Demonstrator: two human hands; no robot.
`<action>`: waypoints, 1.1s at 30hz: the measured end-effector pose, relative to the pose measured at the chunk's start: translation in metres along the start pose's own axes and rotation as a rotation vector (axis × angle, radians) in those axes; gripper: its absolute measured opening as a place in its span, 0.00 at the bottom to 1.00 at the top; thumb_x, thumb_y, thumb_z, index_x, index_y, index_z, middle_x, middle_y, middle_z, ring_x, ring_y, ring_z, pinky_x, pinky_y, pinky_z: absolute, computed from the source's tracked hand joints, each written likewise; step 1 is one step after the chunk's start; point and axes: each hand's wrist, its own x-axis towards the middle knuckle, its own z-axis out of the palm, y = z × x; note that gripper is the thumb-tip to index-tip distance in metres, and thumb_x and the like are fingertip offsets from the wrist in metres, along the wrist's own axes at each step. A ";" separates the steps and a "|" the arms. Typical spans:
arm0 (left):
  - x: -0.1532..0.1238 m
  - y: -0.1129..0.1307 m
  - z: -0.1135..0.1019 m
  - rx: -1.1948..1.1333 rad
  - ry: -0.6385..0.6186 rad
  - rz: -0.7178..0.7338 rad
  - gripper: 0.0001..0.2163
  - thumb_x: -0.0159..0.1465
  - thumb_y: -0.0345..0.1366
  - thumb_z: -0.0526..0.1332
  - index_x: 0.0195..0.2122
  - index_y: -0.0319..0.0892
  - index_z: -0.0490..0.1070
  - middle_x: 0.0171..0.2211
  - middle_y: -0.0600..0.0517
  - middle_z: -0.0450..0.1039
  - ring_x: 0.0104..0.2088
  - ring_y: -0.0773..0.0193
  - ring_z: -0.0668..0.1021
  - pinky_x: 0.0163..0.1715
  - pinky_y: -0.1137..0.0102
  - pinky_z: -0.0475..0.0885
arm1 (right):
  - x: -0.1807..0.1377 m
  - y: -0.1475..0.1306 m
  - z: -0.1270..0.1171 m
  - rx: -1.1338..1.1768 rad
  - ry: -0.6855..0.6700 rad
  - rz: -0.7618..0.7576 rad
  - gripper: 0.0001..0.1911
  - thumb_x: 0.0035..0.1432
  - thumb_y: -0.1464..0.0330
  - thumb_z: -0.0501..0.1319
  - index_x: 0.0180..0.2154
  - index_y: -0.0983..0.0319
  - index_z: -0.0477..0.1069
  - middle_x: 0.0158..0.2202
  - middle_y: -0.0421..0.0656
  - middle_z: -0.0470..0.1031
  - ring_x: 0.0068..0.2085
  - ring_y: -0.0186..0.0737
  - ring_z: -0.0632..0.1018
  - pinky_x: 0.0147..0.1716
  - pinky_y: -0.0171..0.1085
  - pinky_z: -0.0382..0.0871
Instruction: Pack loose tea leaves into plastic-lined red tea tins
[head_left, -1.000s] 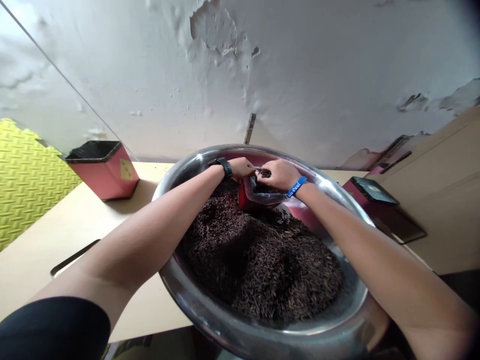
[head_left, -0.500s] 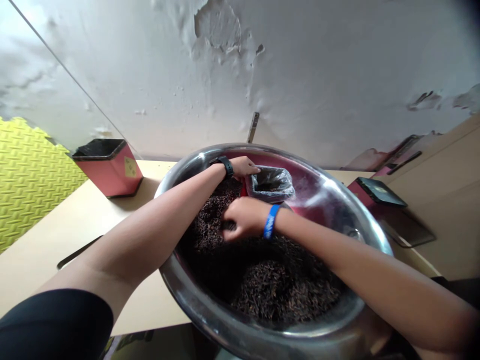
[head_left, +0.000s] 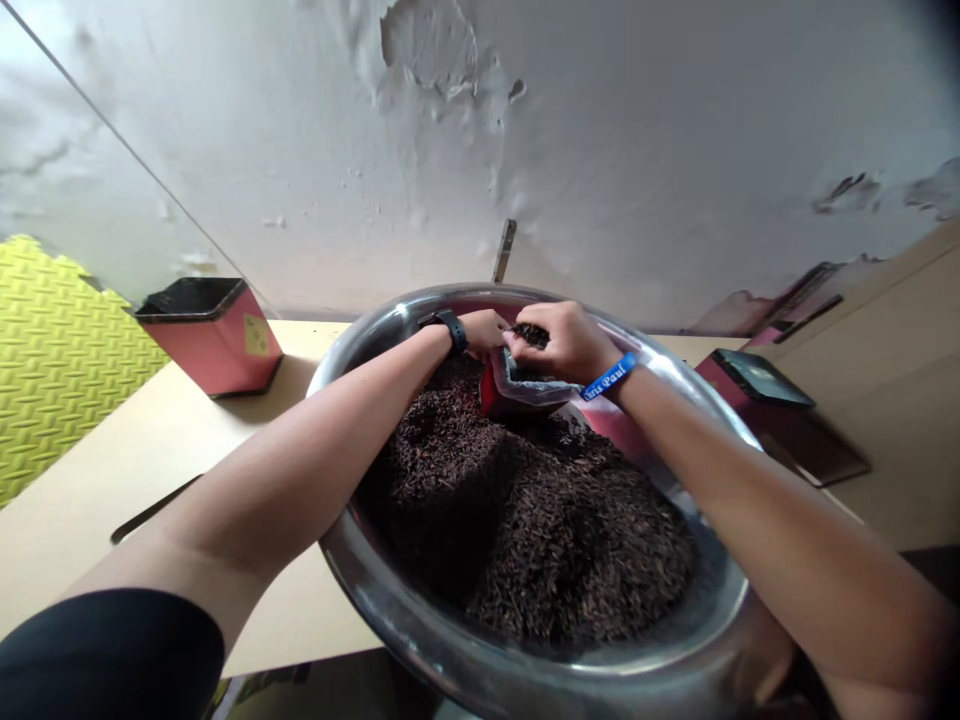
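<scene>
A large steel bowl (head_left: 420, 625) holds a heap of dark, dry loose-leaf tea, or something much like it (head_left: 585, 540). Inside it, at the far side, stands a small red box (head_left: 491, 395) lined with a clear plastic bag (head_left: 544, 388). My left hand (head_left: 484, 330), with a black watch on the wrist, pinches the bag's rim at the box's left corner. My right hand (head_left: 570, 340), wearing a blue wristband, is closed around a clump of the dark leaves above the box's opening. The box's inside is mostly hidden by that hand.
A pink box with a black rim (head_left: 217, 340) stands on the table (head_left: 67, 480) at left. Another dark red box with a black lid (head_left: 754, 385) is at right. Behind is a peeling wall (head_left: 637, 150); a yellow foam mat (head_left: 60, 370) lies far left.
My right hand has risen from the leaves at the bowl's left, moving up and right to above the bag's mouth with a handful. My left hand stays at the box.
</scene>
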 end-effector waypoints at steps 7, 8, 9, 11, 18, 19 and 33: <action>0.006 -0.002 0.004 -0.030 -0.042 -0.024 0.15 0.55 0.45 0.55 0.31 0.38 0.71 0.21 0.52 0.68 0.21 0.72 0.69 0.22 0.79 0.65 | -0.007 0.044 0.050 -0.111 -0.539 0.148 0.15 0.53 0.62 0.52 0.38 0.61 0.72 0.36 0.48 0.75 0.35 0.41 0.74 0.31 0.35 0.61; 0.006 -0.002 0.004 -0.029 -0.048 -0.017 0.15 0.55 0.46 0.55 0.31 0.38 0.71 0.21 0.52 0.68 0.21 0.72 0.69 0.22 0.79 0.65 | -0.008 0.045 0.053 -0.111 -0.560 0.135 0.15 0.53 0.62 0.52 0.39 0.61 0.72 0.37 0.48 0.75 0.35 0.42 0.74 0.30 0.35 0.61; 0.007 -0.002 0.004 -0.028 -0.050 -0.009 0.16 0.55 0.47 0.55 0.31 0.38 0.71 0.21 0.52 0.68 0.21 0.72 0.69 0.22 0.79 0.65 | -0.008 0.044 0.053 -0.123 -0.546 0.129 0.15 0.53 0.62 0.52 0.39 0.60 0.71 0.38 0.48 0.75 0.35 0.42 0.74 0.30 0.36 0.61; 0.007 -0.003 0.004 -0.027 -0.043 -0.005 0.16 0.55 0.47 0.54 0.31 0.38 0.71 0.22 0.51 0.69 0.21 0.72 0.69 0.23 0.78 0.65 | -0.008 0.041 0.050 -0.169 -0.476 0.127 0.16 0.53 0.60 0.52 0.40 0.59 0.71 0.39 0.48 0.74 0.36 0.44 0.75 0.29 0.37 0.61; 0.008 -0.006 0.005 -0.056 -0.067 -0.050 0.14 0.56 0.42 0.52 0.33 0.39 0.71 0.22 0.52 0.70 0.22 0.70 0.71 0.23 0.77 0.66 | -0.005 0.031 0.029 -0.208 -0.297 0.103 0.15 0.55 0.62 0.49 0.39 0.55 0.72 0.37 0.44 0.75 0.36 0.44 0.74 0.30 0.39 0.62; 0.008 -0.006 0.005 -0.059 -0.068 -0.048 0.14 0.56 0.42 0.52 0.33 0.39 0.71 0.22 0.52 0.70 0.22 0.70 0.71 0.23 0.78 0.66 | -0.005 0.030 0.026 -0.195 -0.270 0.098 0.16 0.56 0.62 0.49 0.39 0.55 0.72 0.38 0.44 0.75 0.37 0.44 0.74 0.32 0.39 0.62; 0.008 -0.004 0.005 -0.034 -0.036 -0.028 0.16 0.55 0.45 0.54 0.33 0.38 0.72 0.23 0.51 0.70 0.21 0.70 0.71 0.23 0.76 0.66 | -0.007 0.037 0.034 -0.129 -0.529 0.158 0.14 0.52 0.62 0.53 0.36 0.58 0.74 0.35 0.46 0.76 0.33 0.43 0.74 0.29 0.37 0.62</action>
